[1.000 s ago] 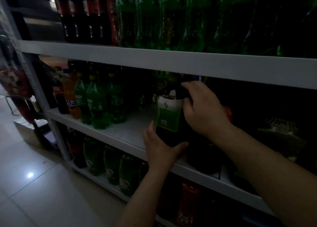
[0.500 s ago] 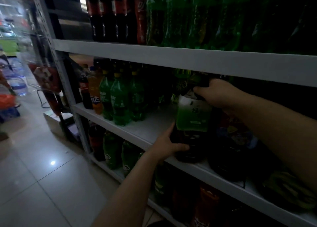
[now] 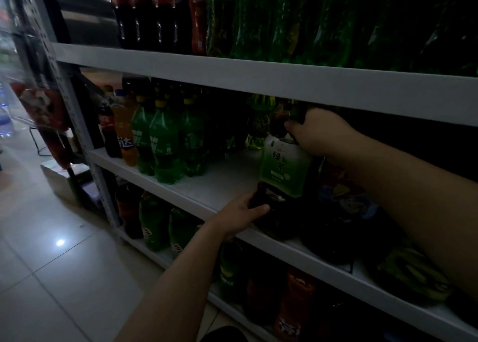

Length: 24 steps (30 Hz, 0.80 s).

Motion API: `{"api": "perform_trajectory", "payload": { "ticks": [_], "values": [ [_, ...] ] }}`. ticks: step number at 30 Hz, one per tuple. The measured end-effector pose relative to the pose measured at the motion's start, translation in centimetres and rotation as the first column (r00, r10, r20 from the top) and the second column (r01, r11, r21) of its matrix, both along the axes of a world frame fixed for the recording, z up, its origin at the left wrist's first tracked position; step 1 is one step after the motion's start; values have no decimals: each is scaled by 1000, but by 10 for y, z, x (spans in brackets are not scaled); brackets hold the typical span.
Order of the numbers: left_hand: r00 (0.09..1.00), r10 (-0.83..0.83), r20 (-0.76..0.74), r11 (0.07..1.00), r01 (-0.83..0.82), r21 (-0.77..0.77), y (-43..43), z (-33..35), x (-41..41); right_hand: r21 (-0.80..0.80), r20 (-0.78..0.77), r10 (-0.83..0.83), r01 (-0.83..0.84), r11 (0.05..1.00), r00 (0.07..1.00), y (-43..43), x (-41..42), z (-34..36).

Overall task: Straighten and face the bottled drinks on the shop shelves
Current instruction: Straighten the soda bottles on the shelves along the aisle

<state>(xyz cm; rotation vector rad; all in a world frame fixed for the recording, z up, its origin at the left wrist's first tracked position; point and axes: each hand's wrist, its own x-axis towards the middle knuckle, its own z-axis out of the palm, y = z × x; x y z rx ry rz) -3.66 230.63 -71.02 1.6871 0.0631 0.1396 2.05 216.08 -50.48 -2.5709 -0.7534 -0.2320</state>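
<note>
L hand (image 3: 236, 213) grips tea bottle (image 3: 283, 165) base, R hand (image 3: 319, 132) grips neck

tea bottle (image 3: 283, 164) on middle shelf (image 3: 219, 184)

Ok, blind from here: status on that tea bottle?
Left hand grips tea bottle low, right hand grips neck. Label out, at shelf front. Dark bottles close right.

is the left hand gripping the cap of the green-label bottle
No, the left hand grips the green-label bottle near its base, while the right hand holds its top.
</note>
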Motion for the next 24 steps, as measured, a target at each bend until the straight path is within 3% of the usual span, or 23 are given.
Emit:
{"api": "perform_trajectory", "payload": {
  "ticks": [5,7,8,10,12,14,16,18,21,24],
  "values": [
    [998,55,-5,992,-54,111,-2,-11,2,126,-18,37,-34,991,999,1,-6,-5],
    [986,162,44,964,-168,207,-6,-16,5,172,-7,56,-54,984,998,-10,-11,-8],
    [973,218,75,944,-229,236,-9,-19,7,154,48,65,-71,986,997,-20,-15,-12],
    [944,306,126,907,-329,262,-17,-27,9,126,303,81,-124,984,949,-46,-26,-26],
    [920,357,164,882,-390,267,-23,-34,10,212,574,53,-211,954,817,-73,-39,-44],
    [910,372,181,875,-409,259,-25,-37,11,344,671,-64,-233,910,739,-97,-44,-65],
    [907,379,186,876,-416,245,-25,-38,12,472,576,-186,-139,871,796,-110,-40,-83],
    [901,389,189,871,-427,243,-26,-39,12,576,335,-249,11,817,909,-108,-36,-94],
    [912,369,178,882,-404,241,-25,-39,10,703,19,-153,96,705,988,-96,-25,-98],
    [929,324,180,902,-361,237,-21,-38,6,744,-58,-50,76,664,997,-96,-9,-102]
  ]
}}
